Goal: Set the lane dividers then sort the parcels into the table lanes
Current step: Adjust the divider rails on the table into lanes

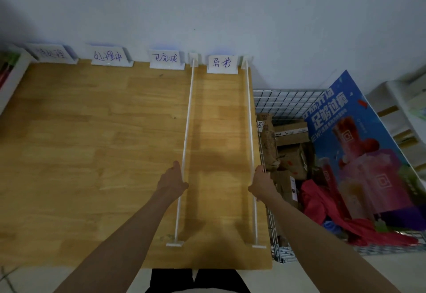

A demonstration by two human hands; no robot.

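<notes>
Dividers stand in two places on the light wooden desk [92, 154]: a thin white divider rail on the left [187, 117] and a second thin white divider rail on the right [250, 120], both running from the wall end toward the near edge, each on small white feet. The left hand [171, 181] is closed round the left rail about midway along, thumb on the inner side. The right hand [261, 183] is closed round the right rail at much the same point, close to the desk's right edge. Between the rails lies one bare lane, headed by a white handwritten label card [221, 64]. Three more white label cards [108, 57] stand along the wall to the left, with no rails between them. Beside the desk on the right, a wire mesh basket [288, 101] holds brown cardboard parcels [291, 136] and a red bag [322, 205], with a blue printed poster board [359, 145] leaning across it.
</notes>
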